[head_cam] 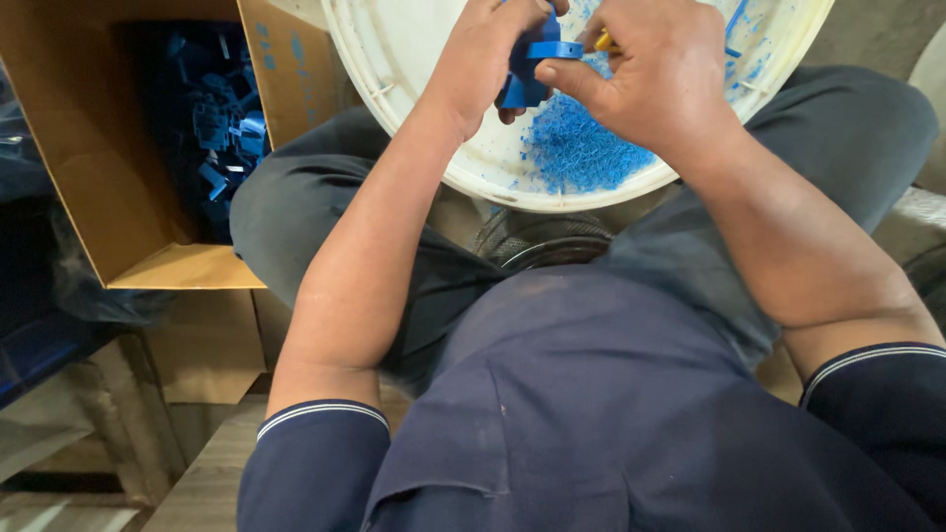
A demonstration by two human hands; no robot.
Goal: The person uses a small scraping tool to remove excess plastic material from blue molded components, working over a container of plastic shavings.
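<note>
My left hand (486, 61) grips a blue plastic part (532, 69) over a white bucket (394, 59) that rests between my knees. My right hand (655, 74) is closed around a small tool with a yellow handle (602, 41), its thumb pressed against the blue part's flat rim. The tool's tip is hidden behind my fingers. A heap of fine blue plastic shavings (581, 153) lies on the bucket's inside, just below both hands.
An open cardboard box (108, 187) stands at my left, holding several blue plastic parts (222, 128). My dark trousers and dark shirt (591, 414) fill the lower view. A wooden board (207, 483) lies at the bottom left.
</note>
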